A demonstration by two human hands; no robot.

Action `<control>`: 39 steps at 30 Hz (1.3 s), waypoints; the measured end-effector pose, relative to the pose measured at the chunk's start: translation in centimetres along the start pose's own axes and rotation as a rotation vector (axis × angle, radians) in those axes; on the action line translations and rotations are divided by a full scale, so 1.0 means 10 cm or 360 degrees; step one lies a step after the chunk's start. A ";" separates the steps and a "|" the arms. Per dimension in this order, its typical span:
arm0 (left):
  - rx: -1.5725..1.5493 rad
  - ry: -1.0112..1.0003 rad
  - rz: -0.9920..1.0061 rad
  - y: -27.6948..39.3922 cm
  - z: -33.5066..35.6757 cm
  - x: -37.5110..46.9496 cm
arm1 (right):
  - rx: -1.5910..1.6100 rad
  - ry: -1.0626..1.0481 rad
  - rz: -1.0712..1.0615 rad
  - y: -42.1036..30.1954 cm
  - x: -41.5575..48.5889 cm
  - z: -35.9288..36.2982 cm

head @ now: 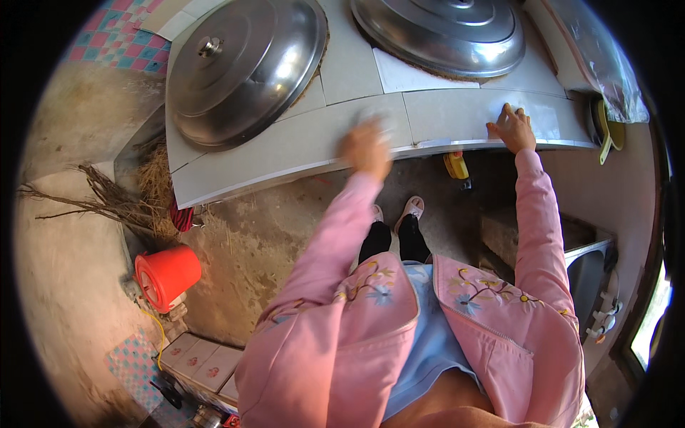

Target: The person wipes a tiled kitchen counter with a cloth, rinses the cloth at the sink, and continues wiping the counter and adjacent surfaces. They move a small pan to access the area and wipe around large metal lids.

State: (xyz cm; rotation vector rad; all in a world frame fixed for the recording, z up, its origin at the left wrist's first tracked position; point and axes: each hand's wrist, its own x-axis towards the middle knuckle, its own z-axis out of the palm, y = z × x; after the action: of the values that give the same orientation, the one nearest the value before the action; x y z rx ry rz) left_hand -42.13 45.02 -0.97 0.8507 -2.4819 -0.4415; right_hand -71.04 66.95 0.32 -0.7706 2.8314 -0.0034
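Observation:
My left hand (366, 147) is blurred over the front part of the tiled stove top (348, 69); something pale and blurred shows at its fingertips, too unclear to name. My right hand (514, 127) touches the tiles near the front edge further right, its fingers bent and spread, with nothing visible in it. Behind my left hand, to the left, a large domed metal lid (246, 69) covers a round opening. Another domed metal lid (444, 35) lies behind and to the left of my right hand.
Below the front edge are a yellow container (456, 166) and my slippers. Dry branches (107, 203) and a red lidded bucket (168, 275) are at left. A green-handled utensil (604, 134) hangs at right, above a metal sink (586, 273). Tiled ledge (200, 364) lower left.

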 end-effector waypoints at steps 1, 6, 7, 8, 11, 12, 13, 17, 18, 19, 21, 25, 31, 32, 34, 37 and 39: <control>0.0217 -0.0010 -0.0185 -0.29 -0.38 -0.21 | -0.0013 0.0002 0.0026 0.07 0.01 0.05; 0.0726 0.0354 -0.1888 -2.79 -2.12 -2.54 | -0.0019 -0.0005 -0.0010 0.01 0.03 0.06; 0.0687 0.0525 -0.2237 -2.95 -2.39 -2.74 | -0.0004 0.0001 0.0005 -0.04 0.06 0.04; 0.0599 0.0689 -0.2404 -2.98 -2.49 -2.78 | -0.0008 -0.0013 0.0008 -0.05 0.05 0.03; 0.0260 0.0834 -0.1524 -2.24 -2.03 -1.68 | -0.0015 -0.0035 0.0053 0.08 0.03 0.08; -0.0057 0.0875 -0.1058 -1.68 -1.76 -1.13 | -0.0013 -0.0047 0.0064 0.10 0.03 0.08; 0.0126 0.0825 -0.1173 -1.31 -1.52 -0.72 | -0.0008 -0.0053 0.0058 0.06 0.04 0.05; -0.0067 0.0052 -0.0501 -0.23 -0.25 0.53 | 0.0040 -0.0024 -0.0019 0.05 0.08 0.04; -0.0109 0.0321 -0.0517 -0.15 0.29 0.71 | 0.0040 -0.0003 -0.0069 -0.04 0.10 0.00; -0.0646 0.0001 -0.0594 0.37 0.23 0.94 | 0.0035 -0.0005 -0.0028 0.08 0.05 0.04; 0.0134 -0.0324 0.0142 0.39 0.73 0.94 | 0.0041 0.0040 -0.0073 -0.01 0.11 -0.01; 0.0293 -0.0100 -0.0169 -0.31 0.32 0.47 | 0.0015 0.0023 -0.0043 0.08 -0.06 0.07; 0.0890 0.0339 -0.1258 -2.82 -1.38 -0.74 | 0.0013 0.0057 -0.0025 -0.07 -0.04 -0.01; 0.0791 0.0156 -0.1693 -2.82 -1.55 -0.68 | 0.0000 0.0038 0.0005 -0.06 -0.09 0.02; 0.0419 0.0799 -0.1329 -2.80 -1.51 -0.62 | -0.0030 0.0025 0.0003 -0.08 -0.08 -0.03; -0.0448 0.0946 -0.0794 -1.35 -0.88 0.29 | -0.0043 -0.0008 0.0063 0.05 -0.05 -0.02; 0.0184 0.0916 -0.0073 -0.77 -0.23 0.64 | -0.0024 -0.0012 -0.0010 -0.04 0.01 -0.06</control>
State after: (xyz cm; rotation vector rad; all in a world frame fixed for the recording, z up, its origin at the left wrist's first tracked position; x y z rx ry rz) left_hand -41.65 34.79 -0.35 0.9266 -1.9698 -0.0490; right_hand -71.08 66.55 0.91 -0.7807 2.8249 0.0197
